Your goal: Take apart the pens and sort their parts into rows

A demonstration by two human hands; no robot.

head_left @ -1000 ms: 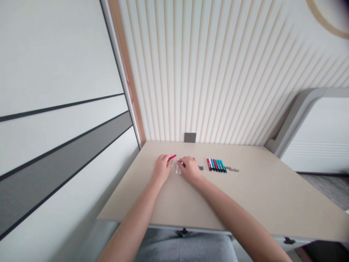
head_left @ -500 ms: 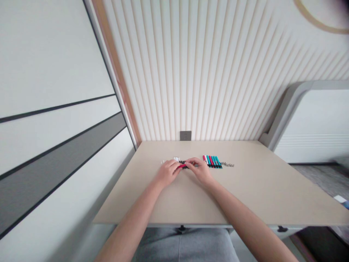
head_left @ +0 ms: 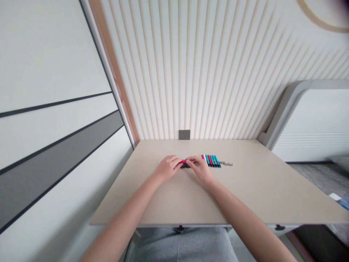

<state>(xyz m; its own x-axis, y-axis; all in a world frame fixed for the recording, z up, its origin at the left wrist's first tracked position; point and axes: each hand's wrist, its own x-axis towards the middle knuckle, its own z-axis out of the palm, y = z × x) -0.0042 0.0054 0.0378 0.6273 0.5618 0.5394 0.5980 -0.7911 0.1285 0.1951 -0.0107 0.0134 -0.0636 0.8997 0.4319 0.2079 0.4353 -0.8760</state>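
My left hand [head_left: 169, 168] is closed, its fingertips pinching the left end of a slim red pen barrel [head_left: 182, 161]. My right hand [head_left: 200, 169] meets it from the other side, thumb and fingers closed at the barrel's right end. Any small part between the right fingertips is hidden. Just below the barrel, several small black pieces [head_left: 185, 165] lie on the table between the hands. Beside my right hand is a neat row of pens [head_left: 211, 161] in red, white and teal with black ends.
Small dark metal-looking pieces [head_left: 226, 163] lie in a line right of the pens. The beige table [head_left: 253, 196] backs onto a ribbed wall with a dark socket [head_left: 184, 134]. A white panelled surface [head_left: 54, 145] rises on the left.
Both hands have shifted slightly, bringing the red barrel a little farther from me and more level. The white item behind my left hand is now covered. The view has moved slightly.
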